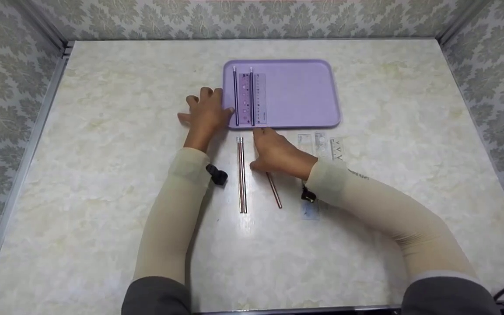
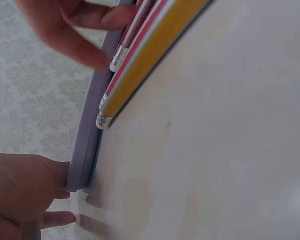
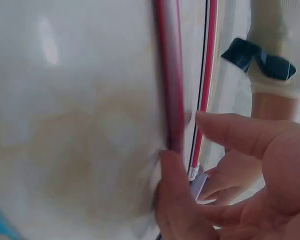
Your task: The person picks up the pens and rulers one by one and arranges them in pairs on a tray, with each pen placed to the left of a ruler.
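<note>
Lilac plastic, that tray (image 1: 295, 94), sitting flat on the pale marbled surface (image 1: 103, 153) towards the far side. On its left part lie two dark pencils (image 1: 235, 96) with a pinkish ruler (image 1: 246, 98) and a clear ruler (image 1: 259, 98) beside them, all lined up lengthwise.

Left hand (image 1: 206, 111) is against the tray's left edge, fingers (image 1: 206, 92) spread and fairly straight, touching the rim rather than wrapped around anything. The left wrist view shows the thumb tucked up by the tray's corner (image 2: 82, 165).

Right hand (image 1: 278, 151) is down on the surface just in front of the tray's near edge, over the top end of a single reddish pencil (image 1: 274, 192) that angles back towards the person. Most of that pencil's upper half is hidden under the hand. From the right wrist view the thumb tip (image 3: 172, 170) meets the pencil's end while the other fingers curve loosely above it; whether it is truly pinched, I cannot tell.

Between the two arms lies a pair of pencils (image 1: 242, 175), side by side and touching, parallel to the tray's short side, untouched. Off to the right of the right hand sit several clear plastic stencils (image 1: 322, 144), faint against the marble, one partly covered by the cream sleeve (image 1: 365, 197). Patterned wallpaper panels (image 1: 15, 87) close in the surface on three sides.
</note>
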Demonstrator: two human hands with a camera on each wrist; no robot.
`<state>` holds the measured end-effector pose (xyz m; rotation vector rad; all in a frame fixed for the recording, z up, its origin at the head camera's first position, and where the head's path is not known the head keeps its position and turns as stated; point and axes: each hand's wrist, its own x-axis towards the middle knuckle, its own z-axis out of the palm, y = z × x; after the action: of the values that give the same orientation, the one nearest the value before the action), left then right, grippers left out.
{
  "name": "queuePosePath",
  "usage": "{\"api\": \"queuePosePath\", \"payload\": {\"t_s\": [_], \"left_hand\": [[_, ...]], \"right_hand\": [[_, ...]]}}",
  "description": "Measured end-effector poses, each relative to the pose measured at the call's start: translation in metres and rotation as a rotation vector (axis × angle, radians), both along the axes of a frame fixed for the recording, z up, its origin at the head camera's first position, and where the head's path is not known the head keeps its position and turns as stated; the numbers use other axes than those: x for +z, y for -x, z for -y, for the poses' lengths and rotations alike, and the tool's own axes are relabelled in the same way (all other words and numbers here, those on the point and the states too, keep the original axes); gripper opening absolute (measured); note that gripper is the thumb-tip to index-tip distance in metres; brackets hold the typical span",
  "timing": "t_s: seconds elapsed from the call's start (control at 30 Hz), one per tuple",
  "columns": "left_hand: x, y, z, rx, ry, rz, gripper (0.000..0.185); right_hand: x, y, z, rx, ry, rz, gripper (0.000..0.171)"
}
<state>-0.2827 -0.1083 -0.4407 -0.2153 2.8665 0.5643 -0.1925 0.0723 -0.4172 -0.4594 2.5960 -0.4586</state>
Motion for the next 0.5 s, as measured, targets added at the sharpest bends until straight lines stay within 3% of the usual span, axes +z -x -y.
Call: {"api": "queuePosePath", "payload": {"t_s": [0.2,0.5], "left_hand": [[0.001,0.000,0.000,0.005,0.012,0.017,0.067],[0.000,-0.002,0.000,-0.005,0.000,-0.008,0.064]], "right_hand": [[0.003,-0.014,-0.003,0.063,-0.057,-0.030,0.047],[0.004,-0.035,-0.010,0.091,-0.091,0.012,0.056]]}}
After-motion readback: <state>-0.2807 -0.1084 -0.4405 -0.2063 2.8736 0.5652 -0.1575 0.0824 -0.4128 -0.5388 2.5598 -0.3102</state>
